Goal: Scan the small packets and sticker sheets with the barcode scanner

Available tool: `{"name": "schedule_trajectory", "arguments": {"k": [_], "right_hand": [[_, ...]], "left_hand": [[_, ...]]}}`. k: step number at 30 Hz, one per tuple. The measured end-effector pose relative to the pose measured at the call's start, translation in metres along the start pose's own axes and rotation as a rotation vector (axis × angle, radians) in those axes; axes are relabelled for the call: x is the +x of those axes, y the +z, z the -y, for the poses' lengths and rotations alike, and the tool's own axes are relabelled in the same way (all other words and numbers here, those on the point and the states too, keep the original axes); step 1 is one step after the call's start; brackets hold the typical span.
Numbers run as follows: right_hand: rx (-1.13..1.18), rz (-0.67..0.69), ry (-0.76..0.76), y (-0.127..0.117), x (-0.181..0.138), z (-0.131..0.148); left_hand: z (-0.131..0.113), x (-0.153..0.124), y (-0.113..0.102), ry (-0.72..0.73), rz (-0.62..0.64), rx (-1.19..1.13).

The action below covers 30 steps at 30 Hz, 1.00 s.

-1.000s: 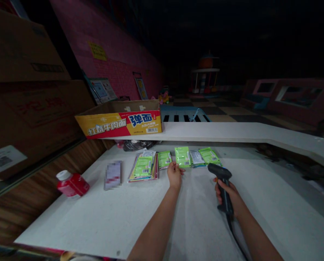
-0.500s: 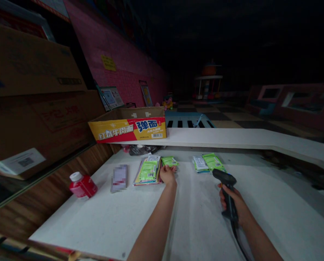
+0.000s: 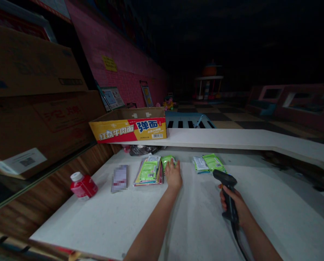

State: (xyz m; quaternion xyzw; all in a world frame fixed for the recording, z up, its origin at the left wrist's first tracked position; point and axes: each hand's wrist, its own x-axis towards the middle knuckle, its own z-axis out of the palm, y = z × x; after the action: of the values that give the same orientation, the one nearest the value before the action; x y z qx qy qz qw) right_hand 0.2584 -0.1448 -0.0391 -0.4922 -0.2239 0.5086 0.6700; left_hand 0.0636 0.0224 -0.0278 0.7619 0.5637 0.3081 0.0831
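Observation:
My left hand (image 3: 173, 176) is open, fingers spread, at the near right edge of a green packet (image 3: 166, 160); whether the fingertips touch it I cannot tell. Just left of that lies a stack of flat packets (image 3: 148, 172) with a green one on top. My right hand (image 3: 234, 202) is wrapped round the handle of a black barcode scanner (image 3: 228, 194), its head up and its cord trailing toward me. Beyond the scanner, more green packets (image 3: 213, 162) lie with a white-printed packet (image 3: 200, 164) at their left.
On the white counter (image 3: 96, 221) a red bottle (image 3: 83, 186) lies tilted at the left, beside a blurred-out flat phone-like item (image 3: 119, 178). A raised shelf (image 3: 218, 137) runs along the back, carrying a yellow-red carton (image 3: 129, 129). Brown boxes (image 3: 42, 119) are stacked at left.
My left hand has opened from curled fingers and shifted slightly right and toward me; the green packet beside it now lies a little further left. My right hand and the scanner stay put.

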Motion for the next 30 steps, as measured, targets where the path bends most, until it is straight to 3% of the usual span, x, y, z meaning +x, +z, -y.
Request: {"name": "schedule_trajectory", "arguments": {"k": [5,15,20,24,30], "right_hand": [[0.0,-0.011,0.0,0.0,0.001,-0.004],[0.009,0.017,0.024,-0.002,0.005,-0.001],[0.015,-0.003,0.002,-0.002,0.008,0.0],[0.042,-0.082,-0.043,0.0,0.008,0.002],[0.096,-0.174,-0.09,0.005,0.006,0.007]], "left_hand": [[0.015,0.015,-0.006,0.137,0.215,0.129],[0.023,0.017,-0.011,0.136,0.176,0.084],[0.004,0.016,-0.01,0.22,0.079,0.018],[-0.018,0.014,0.005,0.247,0.066,-0.128],[-0.047,0.024,0.045,0.058,0.065,-0.363]]}}
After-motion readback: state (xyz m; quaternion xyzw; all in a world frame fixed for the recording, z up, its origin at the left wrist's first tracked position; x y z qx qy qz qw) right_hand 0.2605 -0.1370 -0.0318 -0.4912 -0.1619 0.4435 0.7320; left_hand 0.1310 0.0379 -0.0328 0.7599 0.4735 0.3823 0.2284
